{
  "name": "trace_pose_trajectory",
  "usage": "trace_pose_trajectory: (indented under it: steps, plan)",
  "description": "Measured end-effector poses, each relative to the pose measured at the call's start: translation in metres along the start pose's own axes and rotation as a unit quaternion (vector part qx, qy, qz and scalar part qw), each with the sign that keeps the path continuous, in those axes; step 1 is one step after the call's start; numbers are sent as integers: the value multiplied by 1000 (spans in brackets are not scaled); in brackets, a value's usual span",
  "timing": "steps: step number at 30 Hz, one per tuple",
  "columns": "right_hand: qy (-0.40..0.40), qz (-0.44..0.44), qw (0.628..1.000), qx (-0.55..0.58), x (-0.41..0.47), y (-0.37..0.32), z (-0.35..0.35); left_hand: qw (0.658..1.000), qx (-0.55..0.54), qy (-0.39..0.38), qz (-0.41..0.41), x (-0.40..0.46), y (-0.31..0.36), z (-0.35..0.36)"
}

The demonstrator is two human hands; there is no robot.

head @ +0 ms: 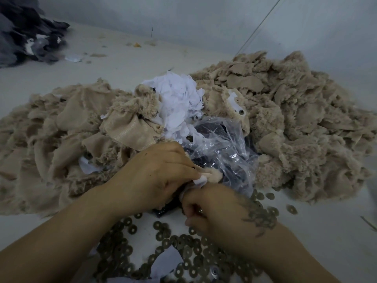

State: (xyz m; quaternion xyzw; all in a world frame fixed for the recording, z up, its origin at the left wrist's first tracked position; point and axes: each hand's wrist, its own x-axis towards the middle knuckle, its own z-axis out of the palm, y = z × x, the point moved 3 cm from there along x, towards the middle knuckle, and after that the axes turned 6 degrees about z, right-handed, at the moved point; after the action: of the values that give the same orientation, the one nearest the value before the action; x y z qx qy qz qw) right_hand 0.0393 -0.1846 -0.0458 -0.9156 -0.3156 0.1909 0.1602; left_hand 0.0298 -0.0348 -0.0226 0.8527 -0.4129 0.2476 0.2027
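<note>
where the two hands meet, the left hand (155, 176) pinches a small tan plush piece (213, 174) in its curled fingers, with a white scrap (201, 181) pressed against the near side of that piece. the right hand (220, 211) sits just below, its top knuckle touching the scrap and its fingers curled tight toward the palm. whether they grip anything i cannot tell, since the knuckles hide it. a ring shows on one finger, and a dark marking runs across the back of this hand.

just beyond the fingertips of both hands lies a crumpled clear plastic bag (222, 148) with dark contents, and the plush piece is held over its near edge. past the bag, further from the hands, sits a heap of white cuttings (179, 99).

to the left of the left hand, and reaching beyond it, spreads the left fabric pile (61, 127), tan and furry, with smooth backing showing on some pieces. to the right of the right hand and beyond it rises the right fabric pile (289, 111), of the same stuff and larger.

nearer than the hands, under the wrists and forearms, brown ring-shaped washers (195, 250) lie scattered on the pale floor (326, 231), a few trailing off to the right of the right hand. far beyond the left hand, well apart, is a dark cloth heap (26, 31).
</note>
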Motion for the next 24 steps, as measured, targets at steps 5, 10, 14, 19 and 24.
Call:
trace_pose_trajectory:
  steps: [5,10,14,19,24]
  plan:
    - [42,7,989,142,-24,8,-50,1000,-25,-11,11,3,3,1]
    - [250,9,884,395,-23,25,-65,999,-50,0,11,4,6,5]
    - [312,4,871,379,-8,18,-42,998,-59,19,10,8,10,8]
    - [367,-20,860,354,-5,17,-36,997,-37,49,-52,5,9,8]
    - [335,-23,825,454,-4,17,-34,989,-67,83,-105,7,11,2]
